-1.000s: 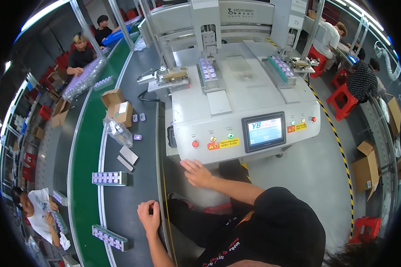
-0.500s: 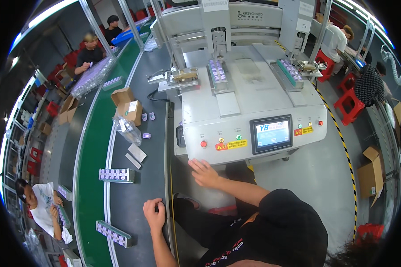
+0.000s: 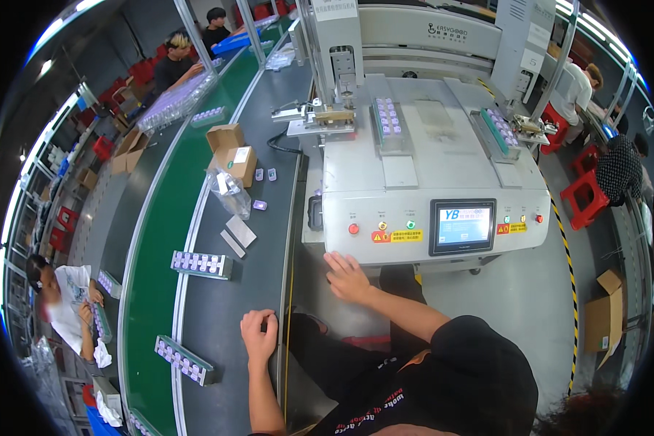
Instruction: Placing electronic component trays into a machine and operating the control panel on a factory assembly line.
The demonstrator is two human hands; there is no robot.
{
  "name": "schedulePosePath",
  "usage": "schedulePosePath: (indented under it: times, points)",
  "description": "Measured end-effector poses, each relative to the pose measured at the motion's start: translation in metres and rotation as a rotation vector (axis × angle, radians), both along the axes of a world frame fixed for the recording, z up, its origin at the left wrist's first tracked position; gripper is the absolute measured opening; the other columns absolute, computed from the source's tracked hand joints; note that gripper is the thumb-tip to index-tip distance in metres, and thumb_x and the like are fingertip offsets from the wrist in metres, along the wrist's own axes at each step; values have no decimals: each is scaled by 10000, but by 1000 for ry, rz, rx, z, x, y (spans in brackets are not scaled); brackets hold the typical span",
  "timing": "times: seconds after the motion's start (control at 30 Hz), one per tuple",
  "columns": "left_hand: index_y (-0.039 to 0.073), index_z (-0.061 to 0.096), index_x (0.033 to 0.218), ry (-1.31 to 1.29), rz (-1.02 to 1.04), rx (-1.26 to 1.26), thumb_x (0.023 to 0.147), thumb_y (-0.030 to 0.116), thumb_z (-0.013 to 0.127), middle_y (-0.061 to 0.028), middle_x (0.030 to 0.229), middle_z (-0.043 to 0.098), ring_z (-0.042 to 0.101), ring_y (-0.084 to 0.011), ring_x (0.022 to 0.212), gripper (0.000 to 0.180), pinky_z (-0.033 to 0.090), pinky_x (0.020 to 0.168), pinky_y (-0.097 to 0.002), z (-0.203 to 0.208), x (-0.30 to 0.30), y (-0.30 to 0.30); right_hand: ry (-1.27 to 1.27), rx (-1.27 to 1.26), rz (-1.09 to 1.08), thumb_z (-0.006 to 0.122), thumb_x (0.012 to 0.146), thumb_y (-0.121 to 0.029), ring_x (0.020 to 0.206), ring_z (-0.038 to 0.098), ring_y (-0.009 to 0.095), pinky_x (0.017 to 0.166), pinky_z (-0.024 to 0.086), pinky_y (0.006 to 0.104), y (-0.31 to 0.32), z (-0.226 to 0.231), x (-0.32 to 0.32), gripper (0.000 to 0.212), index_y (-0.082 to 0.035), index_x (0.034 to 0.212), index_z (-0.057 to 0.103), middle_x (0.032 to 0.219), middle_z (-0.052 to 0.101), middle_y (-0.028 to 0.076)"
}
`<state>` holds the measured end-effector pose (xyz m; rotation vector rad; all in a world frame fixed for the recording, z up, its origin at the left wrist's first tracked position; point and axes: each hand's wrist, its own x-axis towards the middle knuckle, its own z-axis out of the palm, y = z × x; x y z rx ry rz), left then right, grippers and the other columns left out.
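Observation:
My left hand (image 3: 259,336) rests with curled fingers at the right edge of the grey workbench (image 3: 229,298); a small dark spot shows by its thumb, but what it holds, if anything, is unclear. With fingers spread, my right hand (image 3: 347,279) is at the lower front edge of a white machine (image 3: 429,185), holding nothing. On the machine, a tray of purple-and-white pieces (image 3: 389,123) stands on the left and a green-sided tray (image 3: 500,132) on the right. Two similar filled trays lie along the bench's left side, an upper one (image 3: 201,264) and a lower one (image 3: 184,360).
An open cardboard box (image 3: 232,156), a clear plastic bag (image 3: 229,195), loose purple pieces (image 3: 260,205) and flat grey bars (image 3: 240,231) lie farther up the bench. Left of it runs a green conveyor belt (image 3: 147,291). A touchscreen (image 3: 463,227) is on the machine's front. Co-workers sit beyond the belt.
The whole view has shifted, so most things sit farther right. The machine's left tool head has moved left, away from above its tray. My hands keep nearly the same place and pose.

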<state>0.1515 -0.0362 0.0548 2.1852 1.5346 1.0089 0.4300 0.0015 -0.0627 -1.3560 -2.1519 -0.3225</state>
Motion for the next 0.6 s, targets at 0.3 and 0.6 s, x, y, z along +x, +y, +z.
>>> schedulePosePath:
  times: [0.3,0.6]
  points:
    - [77,650,823,-15,-3,10,793,59,612,-54,734,568,532,-229,718,52,386,698,-348,-1,0,1,-1,5,-10,702,688,-226,1383,313,277,1077,250,456,0,2,0,242,-109,874,600,1492,348,152]
    - [77,645,823,6,-1,18,785,59,615,-51,730,564,533,-225,719,51,386,700,-347,-2,-3,0,-10,-5,-16,693,704,-239,1388,307,276,1081,246,457,-2,2,-4,224,-114,864,599,1493,348,143]
